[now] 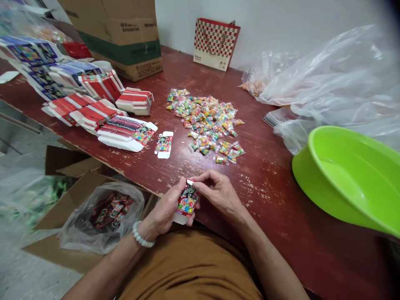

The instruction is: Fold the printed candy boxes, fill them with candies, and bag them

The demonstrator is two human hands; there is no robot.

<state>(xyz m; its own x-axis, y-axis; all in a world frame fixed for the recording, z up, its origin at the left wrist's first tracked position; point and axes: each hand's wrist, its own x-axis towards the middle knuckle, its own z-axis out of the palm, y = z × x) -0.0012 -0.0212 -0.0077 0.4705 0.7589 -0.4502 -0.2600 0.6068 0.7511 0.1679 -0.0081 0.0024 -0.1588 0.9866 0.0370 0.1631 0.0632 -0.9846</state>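
Observation:
Between my hands, close to my body at the table's front edge, is a small printed candy box [188,201] with a white flap at its lower end. My left hand [168,206] is wrapped round its left side and underside. The fingers of my right hand [217,191] are closed on the white flap at the top of the box. Beyond my hands lies a heap of small clear packets of coloured candies [206,114]. One flat box [164,143] with white flaps lies to the left of the heap.
Bundles of flat red boxes [90,110] and blue boxes [73,73] lie at left on the table [265,175]. A large carton [125,37] and paper bag [215,43] stand behind. At right are a green basin [315,166] and plastic sheeting [337,79]. Below left, an open carton [75,200] holds filled boxes.

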